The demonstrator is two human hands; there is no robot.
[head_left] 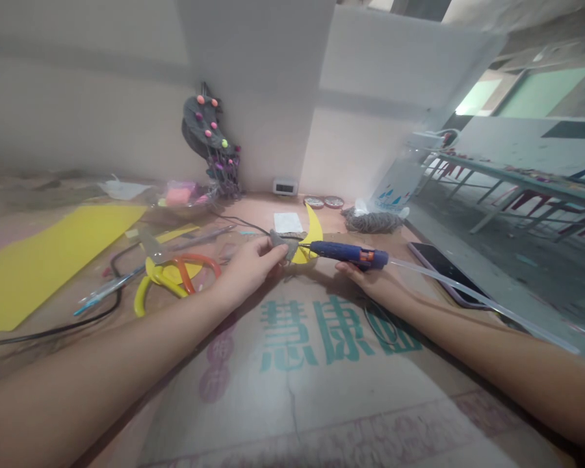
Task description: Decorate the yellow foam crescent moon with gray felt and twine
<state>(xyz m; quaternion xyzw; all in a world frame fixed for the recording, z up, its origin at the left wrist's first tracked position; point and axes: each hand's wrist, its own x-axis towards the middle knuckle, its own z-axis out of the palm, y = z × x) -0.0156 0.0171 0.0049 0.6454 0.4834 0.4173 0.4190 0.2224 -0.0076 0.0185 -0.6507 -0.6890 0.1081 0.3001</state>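
My left hand (pixel 249 265) pinches a small grey piece (pixel 283 244) against a yellow crescent-shaped foam cutout (pixel 312 236) lying on the table. My right hand (pixel 368 276) grips a blue glue gun (pixel 351 253) with an orange trigger. Its nozzle points left and touches the spot where the grey piece meets the crescent. A clear glue stick (pixel 478 296) trails out of the gun's back toward the right.
Yellow and orange scissors (pixel 173 273), a pen and a black cable lie at left beside a yellow foam sheet (pixel 43 260). A printed cardboard sheet (pixel 322 364) covers the near table. A phone (pixel 443 270) lies at right; a beaded dark ornament (pixel 212 140) leans on the back wall.
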